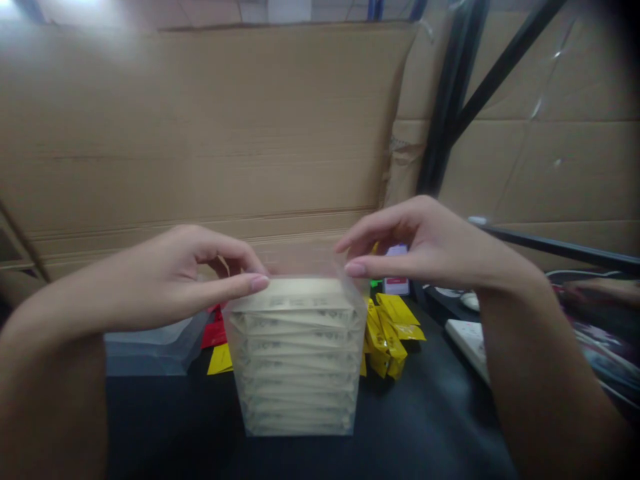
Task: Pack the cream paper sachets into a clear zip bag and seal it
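Observation:
A translucent plastic box [235, 373] stands upright on the black table in front of me. Inside it is a stack of several cream-coloured packets [300, 363], with faint print I cannot read. At the box's upper left edge, my left hand [200, 277] pinches the clear plastic between thumb and fingers. My right hand [405, 243] pinches the thin plastic at the upper right corner, its fingers bent over the thumb. A clear flap rises between the hands at the back of the opening.
Yellow packets [387, 333] lie right of the box; a yellow piece [220, 360] and a red packet [214, 333] lie left. Flat translucent plastic [150, 347] is behind my left forearm. A white device [470, 343], cables and a black metal frame [450, 113] are right; cardboard [215, 127] stands behind.

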### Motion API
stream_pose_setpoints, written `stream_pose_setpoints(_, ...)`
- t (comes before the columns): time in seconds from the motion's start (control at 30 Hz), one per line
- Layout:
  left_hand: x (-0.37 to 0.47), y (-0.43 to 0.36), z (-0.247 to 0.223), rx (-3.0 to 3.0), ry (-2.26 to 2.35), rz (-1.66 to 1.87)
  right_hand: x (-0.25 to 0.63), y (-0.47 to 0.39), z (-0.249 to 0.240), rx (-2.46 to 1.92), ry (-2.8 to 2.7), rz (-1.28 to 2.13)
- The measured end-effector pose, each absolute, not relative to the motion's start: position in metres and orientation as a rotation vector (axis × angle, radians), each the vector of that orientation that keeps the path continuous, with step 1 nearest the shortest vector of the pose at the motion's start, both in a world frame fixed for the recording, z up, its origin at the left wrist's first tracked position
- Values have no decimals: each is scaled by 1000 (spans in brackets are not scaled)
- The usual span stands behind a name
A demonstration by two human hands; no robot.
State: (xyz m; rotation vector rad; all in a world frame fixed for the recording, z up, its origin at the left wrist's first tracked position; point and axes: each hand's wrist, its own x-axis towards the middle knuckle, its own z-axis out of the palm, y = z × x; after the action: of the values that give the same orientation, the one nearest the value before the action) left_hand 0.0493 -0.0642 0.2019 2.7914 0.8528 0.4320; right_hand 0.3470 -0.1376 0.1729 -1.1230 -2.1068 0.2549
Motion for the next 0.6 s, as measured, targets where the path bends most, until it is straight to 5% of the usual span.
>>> stream_pose_setpoints(0.6,48,-61,199,2790,853,444,340,-140,174,-1125,-2182,399)
